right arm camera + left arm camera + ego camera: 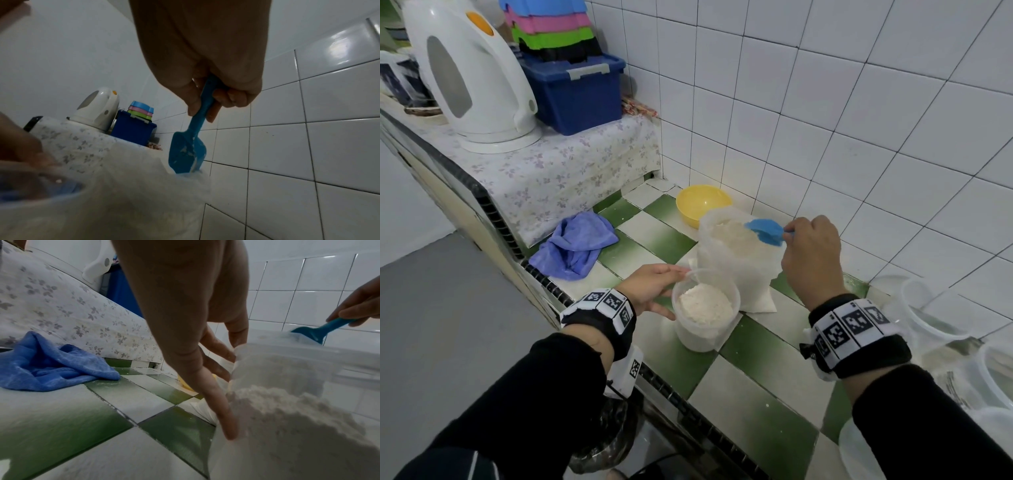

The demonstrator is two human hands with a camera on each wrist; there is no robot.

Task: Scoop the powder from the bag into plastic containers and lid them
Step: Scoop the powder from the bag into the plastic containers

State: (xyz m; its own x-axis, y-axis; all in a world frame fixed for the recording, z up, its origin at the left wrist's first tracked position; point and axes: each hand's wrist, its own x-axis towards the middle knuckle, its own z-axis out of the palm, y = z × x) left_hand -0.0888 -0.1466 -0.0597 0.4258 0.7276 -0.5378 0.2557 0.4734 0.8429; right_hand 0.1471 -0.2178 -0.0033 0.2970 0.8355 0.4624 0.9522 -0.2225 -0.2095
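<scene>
A clear plastic bag of white powder (732,260) stands open on the green-and-white tiled counter (750,387). My right hand (810,253) grips the handle of a blue scoop (765,231), whose bowl sits at the bag's mouth; in the right wrist view the blue scoop (188,151) points down into the bag (123,186) and carries only powder traces. In front of the bag a clear round container (705,310) is partly filled with powder. My left hand (654,287) rests against its left side with straight fingers (216,402) touching the container (287,394).
A yellow bowl (702,204) sits behind the bag by the tiled wall. A blue cloth (575,245) lies to the left. Empty clear containers (941,318) stand at the right. A white kettle (469,75) and a blue box (578,92) sit on a raised cloth-covered ledge.
</scene>
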